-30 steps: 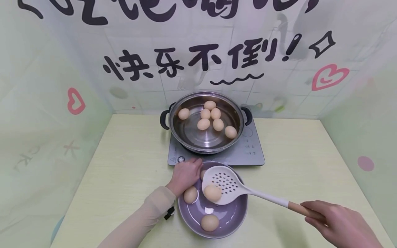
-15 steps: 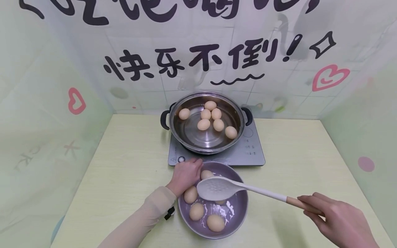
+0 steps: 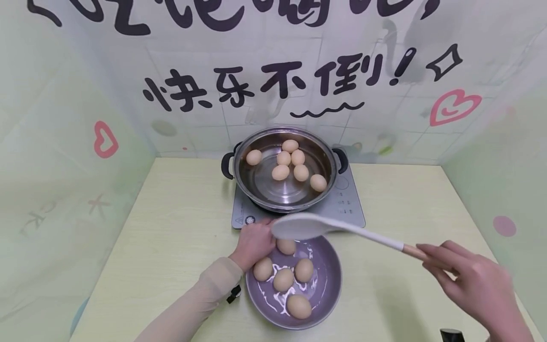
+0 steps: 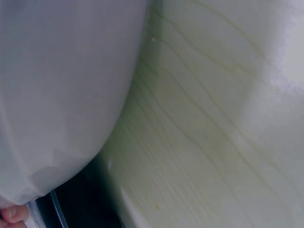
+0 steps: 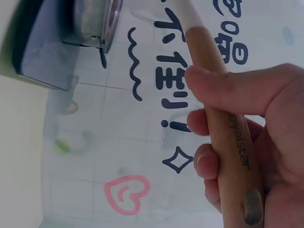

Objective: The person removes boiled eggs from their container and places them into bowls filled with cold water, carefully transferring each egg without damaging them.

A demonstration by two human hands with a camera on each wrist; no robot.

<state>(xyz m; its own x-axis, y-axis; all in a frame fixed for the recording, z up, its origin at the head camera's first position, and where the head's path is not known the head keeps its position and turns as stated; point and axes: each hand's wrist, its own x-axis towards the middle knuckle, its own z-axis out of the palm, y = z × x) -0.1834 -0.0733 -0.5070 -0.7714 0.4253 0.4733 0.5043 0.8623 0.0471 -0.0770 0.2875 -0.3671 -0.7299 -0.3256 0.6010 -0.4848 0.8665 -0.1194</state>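
A purple bowl (image 3: 326, 299) with several brown eggs (image 3: 299, 307) in it stands on the table. My left hand (image 3: 256, 243) holds the bowl's rim at its upper left; in the left wrist view the bowl's pale outer wall (image 4: 61, 85) fills the left side, with fingertips (image 4: 14, 213) at its edge. In my right hand (image 3: 474, 280) is a white slotted spoon (image 3: 301, 227), gripped by its wooden handle (image 5: 216, 95) with the fingers curled round it. The spoon's head is raised over the bowl's far edge, close to the left fingers, and no egg shows on it.
Behind the bowl, a steel pot (image 3: 286, 207) with black handles holds several eggs (image 3: 280, 172) and sits on a grey induction cooker (image 3: 352, 209). A printed backdrop (image 3: 397, 128) closes off the table (image 3: 183, 204) at the back and sides.
The egg on the slotted spoon has gone into the bowl, where the eggs have rolled about. My right hand has tilted the spoon over and lifted it toward the pot. The left hand keeps its place.
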